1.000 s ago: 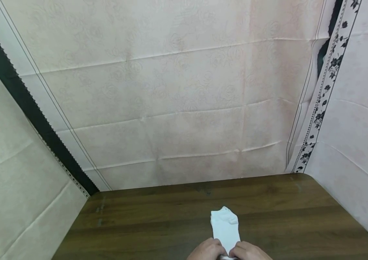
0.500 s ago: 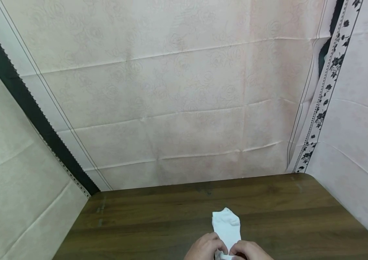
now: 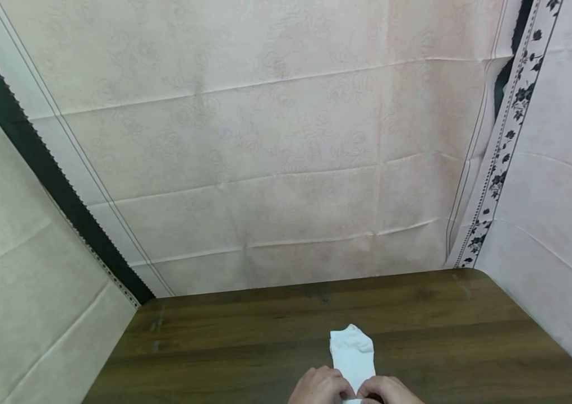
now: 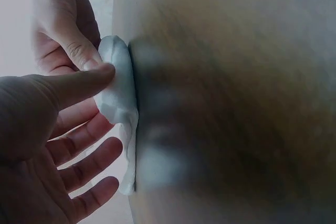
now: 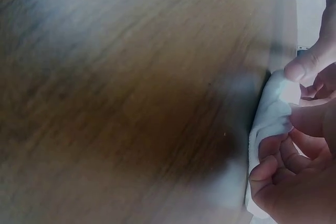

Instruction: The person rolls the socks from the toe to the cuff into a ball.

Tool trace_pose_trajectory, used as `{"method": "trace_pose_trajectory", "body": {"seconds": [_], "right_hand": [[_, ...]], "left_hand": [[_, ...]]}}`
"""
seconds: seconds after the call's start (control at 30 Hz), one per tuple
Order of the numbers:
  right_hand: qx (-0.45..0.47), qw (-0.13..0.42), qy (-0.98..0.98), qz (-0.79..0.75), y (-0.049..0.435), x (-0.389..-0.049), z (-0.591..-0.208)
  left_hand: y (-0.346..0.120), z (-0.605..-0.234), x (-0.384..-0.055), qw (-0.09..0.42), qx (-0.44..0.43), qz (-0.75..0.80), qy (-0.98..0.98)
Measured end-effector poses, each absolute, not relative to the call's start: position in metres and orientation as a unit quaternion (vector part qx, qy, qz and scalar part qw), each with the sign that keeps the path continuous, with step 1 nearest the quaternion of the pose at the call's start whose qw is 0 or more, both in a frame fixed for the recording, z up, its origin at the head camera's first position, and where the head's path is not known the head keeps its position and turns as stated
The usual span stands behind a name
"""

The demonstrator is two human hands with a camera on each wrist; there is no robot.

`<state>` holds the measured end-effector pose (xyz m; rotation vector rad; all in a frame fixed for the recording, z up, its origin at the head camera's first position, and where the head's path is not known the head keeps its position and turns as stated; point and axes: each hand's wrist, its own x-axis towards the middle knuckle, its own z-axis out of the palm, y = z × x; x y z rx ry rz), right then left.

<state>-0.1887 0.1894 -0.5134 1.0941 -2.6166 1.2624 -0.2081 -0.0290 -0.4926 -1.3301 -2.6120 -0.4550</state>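
Note:
A white sock (image 3: 354, 354) lies lengthwise on the wooden table, its far end slightly rumpled. At its near end my left hand (image 3: 319, 386) and right hand (image 3: 388, 389) meet, side by side. The left wrist view shows the near end of the sock (image 4: 119, 80) as a thick roll. My left thumb presses the roll from above, with fingers beneath; the other fingers are spread. In the right wrist view, my right hand (image 5: 302, 174) pinches the roll between thumb and curled fingers. Part of the roll is hidden behind the hands.
The brown wooden table (image 3: 225, 348) extends around the hands. Pale patterned cloth (image 3: 286, 168) hangs behind it, with more cloth along the left and right sides. A dark strip (image 3: 64, 174) runs down the left corner.
Both hands rose slightly at the sock's near end, then the left lowered a little. They keep their hold on the rolled end, and the sock's far part stays almost in place.

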Motion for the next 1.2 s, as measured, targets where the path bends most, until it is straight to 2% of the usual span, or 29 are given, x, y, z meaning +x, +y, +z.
{"method": "trace_pose_trajectory", "body": {"seconds": [0.2,0.33,0.47,0.6,0.67,0.77,0.93,1.07,1.2], "right_hand": [[0.359,0.037,-0.831,0.423,0.189,-0.187,-0.514],[0.395,0.076,-0.831,0.385,0.192,-0.189,-0.514],[0.45,0.161,-0.825,0.304,0.194,-0.193,-0.512],[0.504,0.283,-0.783,0.232,0.191,-0.196,-0.511],[0.52,0.325,-0.763,0.206,0.19,-0.197,-0.512],[0.523,0.327,-0.76,0.207,0.19,-0.195,-0.514],[0.503,0.296,-0.779,0.231,0.193,-0.189,-0.519],[0.487,0.306,-0.789,0.216,0.193,-0.186,-0.522],[0.472,0.304,-0.799,0.216,0.192,-0.185,-0.523]], "left_hand": [[-0.027,-0.496,-0.207,0.091,-0.434,-0.141,-0.885],[-0.028,-0.498,-0.208,0.084,-0.438,-0.147,-0.883],[-0.028,-0.5,-0.211,0.087,-0.449,-0.156,-0.875],[-0.029,-0.503,-0.214,0.119,-0.467,-0.15,-0.863],[-0.029,-0.503,-0.215,0.118,-0.471,-0.158,-0.86],[-0.028,-0.502,-0.215,0.066,-0.46,-0.201,-0.862],[-0.028,-0.498,-0.212,-0.084,-0.371,-0.333,-0.863],[-0.027,-0.495,-0.21,-0.141,-0.305,-0.395,-0.855],[-0.026,-0.493,-0.21,-0.158,-0.287,-0.416,-0.848]]}}
